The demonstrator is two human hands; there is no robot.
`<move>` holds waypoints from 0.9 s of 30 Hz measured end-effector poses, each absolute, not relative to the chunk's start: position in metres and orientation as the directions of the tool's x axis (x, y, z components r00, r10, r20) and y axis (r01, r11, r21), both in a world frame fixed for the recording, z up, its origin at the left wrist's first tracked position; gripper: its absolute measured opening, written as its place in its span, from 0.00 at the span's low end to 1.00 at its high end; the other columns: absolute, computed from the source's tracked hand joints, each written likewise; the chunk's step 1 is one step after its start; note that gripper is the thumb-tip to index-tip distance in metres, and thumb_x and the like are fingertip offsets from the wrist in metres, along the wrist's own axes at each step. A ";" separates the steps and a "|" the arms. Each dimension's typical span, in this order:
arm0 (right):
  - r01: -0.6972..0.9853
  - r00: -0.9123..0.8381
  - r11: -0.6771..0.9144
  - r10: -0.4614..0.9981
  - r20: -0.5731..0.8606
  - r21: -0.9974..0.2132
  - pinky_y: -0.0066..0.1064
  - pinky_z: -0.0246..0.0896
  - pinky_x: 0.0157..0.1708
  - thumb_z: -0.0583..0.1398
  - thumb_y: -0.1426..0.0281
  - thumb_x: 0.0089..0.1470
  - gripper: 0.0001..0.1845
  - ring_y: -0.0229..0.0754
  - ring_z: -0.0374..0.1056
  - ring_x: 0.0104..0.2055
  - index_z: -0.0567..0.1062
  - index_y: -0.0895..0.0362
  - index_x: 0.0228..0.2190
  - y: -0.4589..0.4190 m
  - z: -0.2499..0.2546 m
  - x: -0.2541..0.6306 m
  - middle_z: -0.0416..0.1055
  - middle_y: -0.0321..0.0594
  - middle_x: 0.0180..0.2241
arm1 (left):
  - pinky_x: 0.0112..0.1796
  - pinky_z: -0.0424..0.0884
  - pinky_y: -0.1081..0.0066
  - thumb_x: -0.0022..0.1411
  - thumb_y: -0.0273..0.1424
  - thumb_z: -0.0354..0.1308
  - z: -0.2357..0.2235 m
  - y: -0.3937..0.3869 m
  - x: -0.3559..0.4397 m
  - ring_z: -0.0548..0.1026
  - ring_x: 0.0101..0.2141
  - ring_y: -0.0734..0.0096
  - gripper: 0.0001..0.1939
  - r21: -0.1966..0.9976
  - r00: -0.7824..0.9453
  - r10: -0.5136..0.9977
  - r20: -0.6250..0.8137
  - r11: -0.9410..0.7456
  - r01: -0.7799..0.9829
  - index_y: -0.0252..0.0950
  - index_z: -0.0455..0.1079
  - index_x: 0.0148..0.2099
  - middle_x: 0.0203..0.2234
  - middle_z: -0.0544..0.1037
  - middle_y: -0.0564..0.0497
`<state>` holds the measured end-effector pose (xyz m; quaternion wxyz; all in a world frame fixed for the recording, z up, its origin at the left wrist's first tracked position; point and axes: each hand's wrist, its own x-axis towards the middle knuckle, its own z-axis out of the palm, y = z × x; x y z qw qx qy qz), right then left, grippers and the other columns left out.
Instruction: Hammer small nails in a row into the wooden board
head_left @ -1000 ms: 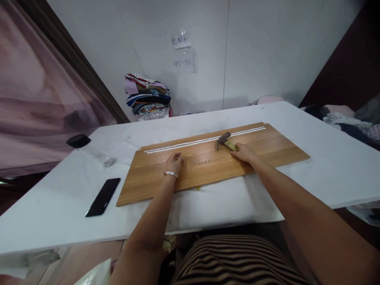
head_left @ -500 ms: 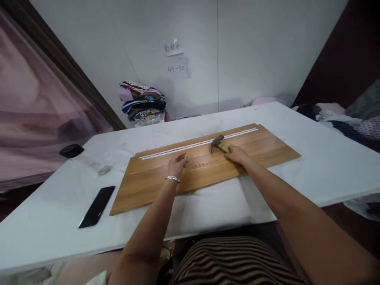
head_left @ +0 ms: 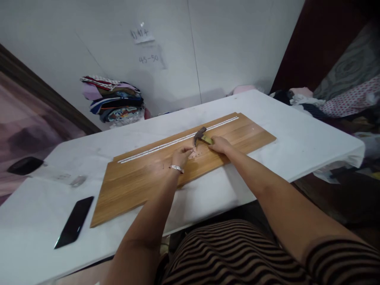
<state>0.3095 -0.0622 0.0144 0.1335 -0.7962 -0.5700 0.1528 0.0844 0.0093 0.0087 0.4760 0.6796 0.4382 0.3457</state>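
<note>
A wooden board (head_left: 130, 186) lies on the table, with a short row of small nails (head_left: 198, 154) near its middle. My left hand (head_left: 181, 156), a silver bracelet at its wrist, is closed over the left part of that row. Its thumb and forefinger pinch what looks like a thin nail (head_left: 194, 149). One more slim nail (head_left: 163, 166) shows left of this hand. My right hand (head_left: 219, 145) is wrapped round the yellow-green handle of a claw hammer (head_left: 200, 134). The dark hammer head is over the board, just beyond the left fingertips.
Two white strips (head_left: 160, 147) run along the board's far side. A black phone (head_left: 75, 221) lies left of the board on the white table (head_left: 311, 146). Farther left are a dark object (head_left: 25, 165) and a clear packet (head_left: 78, 181). Folded cloths (head_left: 115, 99) are stacked by the wall.
My left hand has moved right along the board, closer to the hammer, and its fingers have come together. The single nail behind it now shows. The view has swung right; the right hand keeps the hammer.
</note>
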 end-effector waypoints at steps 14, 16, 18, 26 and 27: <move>0.864 0.297 -0.310 0.950 -0.097 -0.398 0.34 0.65 0.43 0.62 0.62 0.57 0.18 0.54 0.75 0.50 0.76 0.57 0.47 -0.063 0.016 0.308 0.79 0.51 0.50 | 0.49 0.74 0.63 0.56 0.30 0.61 -0.021 0.014 0.101 0.81 0.42 0.63 0.08 0.776 0.470 0.881 0.052 -0.332 0.536 0.39 0.82 0.34 0.37 0.85 0.48; 0.865 0.297 -0.309 0.950 -0.093 -0.395 0.34 0.65 0.43 0.62 0.62 0.57 0.18 0.54 0.74 0.50 0.76 0.57 0.47 -0.062 0.015 0.309 0.79 0.51 0.50 | 0.49 0.74 0.63 0.56 0.30 0.60 -0.024 0.017 0.102 0.81 0.42 0.62 0.08 0.781 0.480 0.875 0.055 -0.337 0.526 0.39 0.82 0.34 0.37 0.85 0.48; 0.869 0.296 -0.305 0.951 -0.084 -0.390 0.34 0.65 0.42 0.62 0.62 0.57 0.18 0.55 0.75 0.50 0.76 0.57 0.47 -0.062 0.014 0.309 0.79 0.51 0.49 | 0.49 0.74 0.63 0.56 0.30 0.61 -0.026 0.019 0.104 0.81 0.42 0.62 0.08 0.780 0.479 0.875 0.065 -0.344 0.523 0.39 0.82 0.34 0.37 0.85 0.48; 0.872 0.297 -0.307 0.951 -0.086 -0.382 0.33 0.64 0.40 0.62 0.62 0.57 0.17 0.53 0.75 0.48 0.76 0.57 0.46 -0.062 0.014 0.308 0.79 0.51 0.48 | 0.49 0.74 0.64 0.56 0.32 0.62 -0.024 0.018 0.106 0.80 0.42 0.63 0.06 0.772 0.473 0.880 0.044 -0.331 0.543 0.40 0.81 0.32 0.36 0.85 0.51; 0.869 0.300 -0.310 0.950 -0.089 -0.385 0.33 0.64 0.40 0.62 0.62 0.57 0.17 0.53 0.75 0.48 0.76 0.57 0.45 -0.062 0.014 0.308 0.79 0.51 0.48 | 0.49 0.74 0.64 0.56 0.32 0.62 -0.023 0.017 0.105 0.80 0.41 0.63 0.06 0.771 0.476 0.879 0.040 -0.330 0.544 0.40 0.81 0.32 0.36 0.85 0.51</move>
